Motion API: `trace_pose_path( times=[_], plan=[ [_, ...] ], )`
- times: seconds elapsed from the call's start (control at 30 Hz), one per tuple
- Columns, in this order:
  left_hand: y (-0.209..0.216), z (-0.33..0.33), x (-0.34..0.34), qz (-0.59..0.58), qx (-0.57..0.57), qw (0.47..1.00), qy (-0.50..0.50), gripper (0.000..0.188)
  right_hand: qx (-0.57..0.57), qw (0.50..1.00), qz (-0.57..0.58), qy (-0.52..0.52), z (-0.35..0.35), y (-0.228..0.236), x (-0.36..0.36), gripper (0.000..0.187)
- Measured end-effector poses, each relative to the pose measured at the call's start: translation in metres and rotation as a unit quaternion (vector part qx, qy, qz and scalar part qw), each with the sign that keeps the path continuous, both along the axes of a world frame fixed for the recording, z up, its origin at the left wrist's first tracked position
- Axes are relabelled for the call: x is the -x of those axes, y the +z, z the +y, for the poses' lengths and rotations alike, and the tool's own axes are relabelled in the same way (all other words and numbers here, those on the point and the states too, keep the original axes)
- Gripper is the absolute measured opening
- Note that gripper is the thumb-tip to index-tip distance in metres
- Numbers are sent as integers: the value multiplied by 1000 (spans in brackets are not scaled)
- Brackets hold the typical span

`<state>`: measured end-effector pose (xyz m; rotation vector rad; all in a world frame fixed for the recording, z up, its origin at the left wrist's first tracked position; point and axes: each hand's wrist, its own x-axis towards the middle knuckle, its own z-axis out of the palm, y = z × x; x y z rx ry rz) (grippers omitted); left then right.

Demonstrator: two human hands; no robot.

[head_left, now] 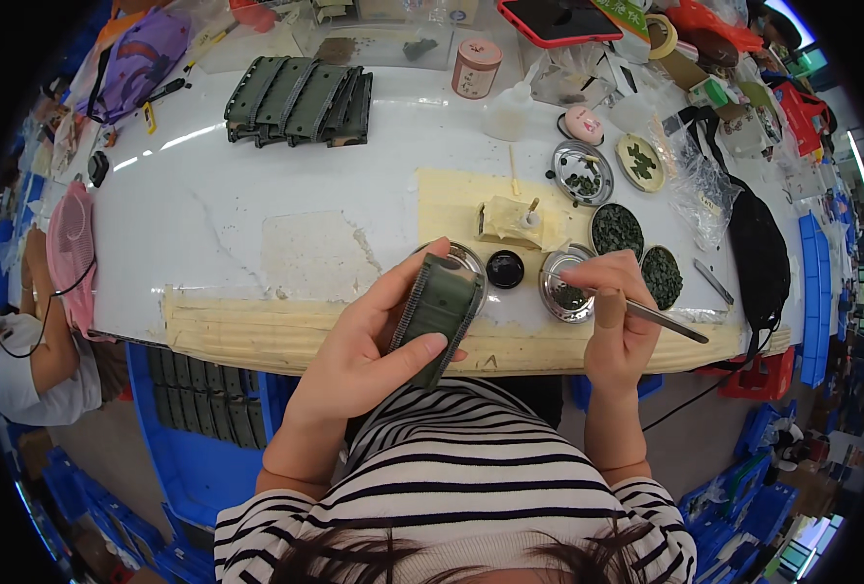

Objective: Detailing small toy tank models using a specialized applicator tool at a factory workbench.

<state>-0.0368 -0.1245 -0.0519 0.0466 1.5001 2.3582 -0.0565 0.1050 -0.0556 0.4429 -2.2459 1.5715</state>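
My left hand is closed round a curved dark green piece with stitch-like ridged edges, tilted above the table's near edge, thumb across its face. A round metal dish is partly hidden behind it. Metal tweezers are pinched in my right hand. Their tips are over a small metal dish holding dark green bits; whether they grip one is too small to tell. Close by are two round containers of dark green bits, one farther off and one nearer, and a small round black pot.
A taped block holding a small bottle stands beyond the black pot. Similar green pieces lie stacked at the far left. More fill a blue crate below the table edge. A black strap bag lies right. Another person's arm shows left.
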Motion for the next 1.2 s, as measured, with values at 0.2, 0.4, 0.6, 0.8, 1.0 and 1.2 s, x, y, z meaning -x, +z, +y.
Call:
trace_pose_path(
  times=[0.2, 0.4, 0.6, 0.8, 1.0, 1.2],
  plan=[
    [-2, -12, 6, 65, 88, 994, -17, 54, 92, 988, 34, 121, -13, 16, 0, 24],
    [-4, -13, 6, 46, 63, 997, 10, 49, 150, 975, -2, 165, -26, 13, 1, 26],
    [-14, -2, 8, -71, -116, 985, 106, 52, 186, 967, -12, 177, -30, 11, -3, 28],
    [-8, 9, 6, -174, -219, 951, 129, 54, 168, 969, 42, 177, -37, 14, -2, 29],
    [-4, -2, 10, -139, -182, 968, 105, 50, 166, 970, 22, 177, -34, 12, 0, 29],
    [-11, 0, 8, -130, -187, 962, 152, 52, 177, 966, 3, 191, -34, 5, 1, 26]
  ],
)
